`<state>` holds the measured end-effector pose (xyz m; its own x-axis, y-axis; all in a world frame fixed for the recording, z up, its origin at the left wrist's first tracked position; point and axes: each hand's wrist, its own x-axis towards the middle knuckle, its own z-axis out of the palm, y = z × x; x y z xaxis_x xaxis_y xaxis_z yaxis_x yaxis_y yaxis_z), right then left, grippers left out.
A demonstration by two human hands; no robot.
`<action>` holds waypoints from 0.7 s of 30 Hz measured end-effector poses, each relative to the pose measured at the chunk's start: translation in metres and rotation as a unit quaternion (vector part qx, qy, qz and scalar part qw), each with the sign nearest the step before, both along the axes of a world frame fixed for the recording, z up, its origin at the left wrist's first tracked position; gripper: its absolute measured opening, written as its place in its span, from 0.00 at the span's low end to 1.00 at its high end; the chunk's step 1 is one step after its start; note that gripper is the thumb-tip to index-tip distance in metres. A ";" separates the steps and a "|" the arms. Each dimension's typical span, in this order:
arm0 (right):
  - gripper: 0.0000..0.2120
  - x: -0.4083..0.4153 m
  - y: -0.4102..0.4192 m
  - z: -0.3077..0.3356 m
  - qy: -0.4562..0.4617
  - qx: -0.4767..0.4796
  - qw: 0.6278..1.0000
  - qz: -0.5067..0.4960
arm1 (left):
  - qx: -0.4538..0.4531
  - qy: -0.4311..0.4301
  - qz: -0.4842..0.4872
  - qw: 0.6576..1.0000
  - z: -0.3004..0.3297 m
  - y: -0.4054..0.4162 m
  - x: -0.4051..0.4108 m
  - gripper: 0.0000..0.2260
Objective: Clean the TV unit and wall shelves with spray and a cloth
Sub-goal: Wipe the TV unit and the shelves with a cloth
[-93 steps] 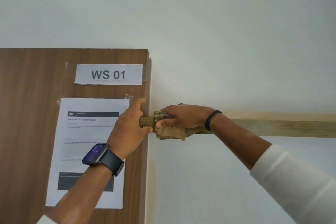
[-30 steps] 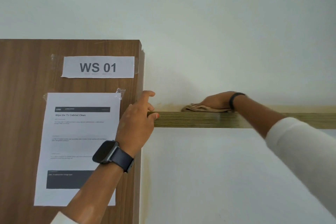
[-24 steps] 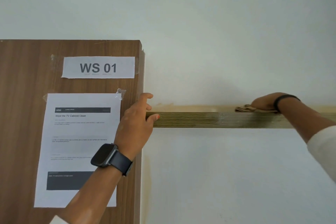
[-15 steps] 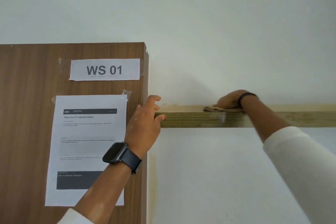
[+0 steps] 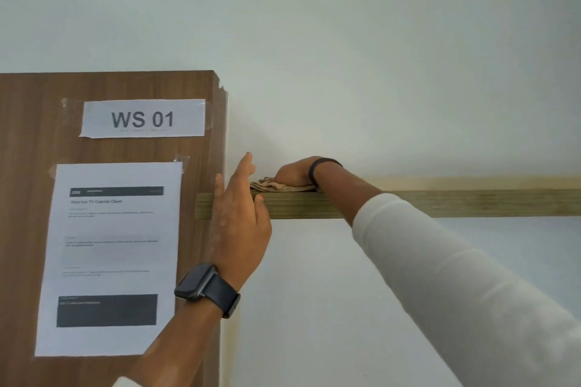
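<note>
Your left hand (image 5: 240, 214), fingers straight and spread, hovers before the near end of the long olive-brown wooden wall shelf (image 5: 456, 203), holding nothing. At its 1 o'clock, the crumpled beige cloth (image 5: 276, 186) lies on the shelf top under your right hand (image 5: 294, 171), which presses it down. The shelf runs 9 to 3; unwiped length probably lies toward 3, so the right hand is placed to drag.

A white label (image 5: 143, 119) reading "WS 01" is taped to the brown wood panel (image 5: 31, 151) at about 9 o'clock. Just below it, toward 8 o'clock, a printed sheet (image 5: 110, 258) is taped at its top corners. A pale wall (image 5: 377, 56) fills the view from 12 to 5 o'clock.
</note>
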<state>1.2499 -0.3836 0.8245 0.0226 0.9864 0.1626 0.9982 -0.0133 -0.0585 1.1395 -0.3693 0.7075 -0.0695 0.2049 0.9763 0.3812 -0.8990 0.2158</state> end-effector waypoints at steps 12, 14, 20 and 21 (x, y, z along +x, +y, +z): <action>0.21 0.195 -0.108 -0.005 -0.028 0.022 0.968 -0.250 | -0.012 0.138 -0.044 0.989 0.003 -0.010 0.028 0.28; 0.20 0.193 -0.106 -0.005 -0.008 0.023 0.969 -0.245 | -0.041 0.165 -0.074 0.983 0.005 -0.009 0.020 0.29; 0.25 0.135 -0.086 -0.009 0.038 0.075 0.987 -0.140 | -0.071 0.180 -0.142 0.971 0.008 -0.010 0.012 0.38; 0.27 0.112 -0.081 -0.013 0.056 0.086 0.989 -0.103 | -0.070 0.164 -0.157 0.971 0.007 -0.009 0.013 0.39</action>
